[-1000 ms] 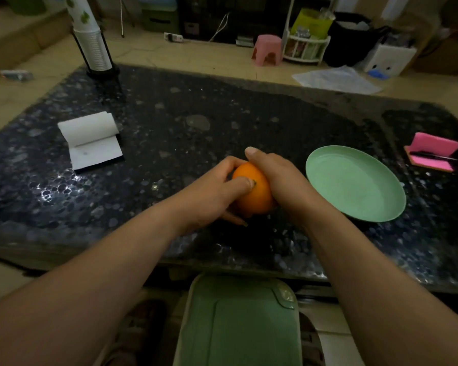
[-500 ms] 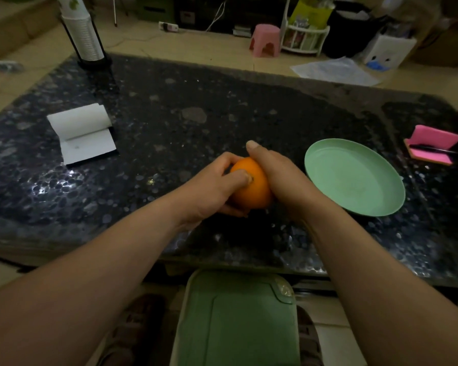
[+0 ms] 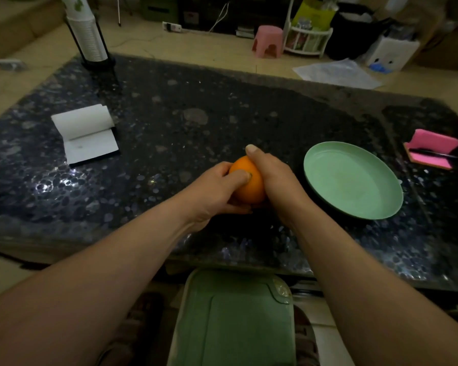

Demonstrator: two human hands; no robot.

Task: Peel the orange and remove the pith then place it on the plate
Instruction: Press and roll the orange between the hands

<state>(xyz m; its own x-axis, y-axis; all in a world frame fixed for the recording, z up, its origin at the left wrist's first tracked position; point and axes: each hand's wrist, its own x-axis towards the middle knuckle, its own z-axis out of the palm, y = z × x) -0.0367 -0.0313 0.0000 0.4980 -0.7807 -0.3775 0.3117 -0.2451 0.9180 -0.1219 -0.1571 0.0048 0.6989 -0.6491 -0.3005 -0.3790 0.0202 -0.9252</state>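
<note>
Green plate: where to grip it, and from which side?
Probably the raised rim of the green plate, at its near-left edge, closest to the right hand: thumb over the lip, fingertips under. It lies flat and shallow on the table, so only the rim offers a pinch.

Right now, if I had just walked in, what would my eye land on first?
The bright orange stands out most, gripped between the left hand and the right hand over the near middle of the dark speckled table. Just to its right an empty pale green plate lies on the table, and a white roll of paper lies far to the left.
</note>
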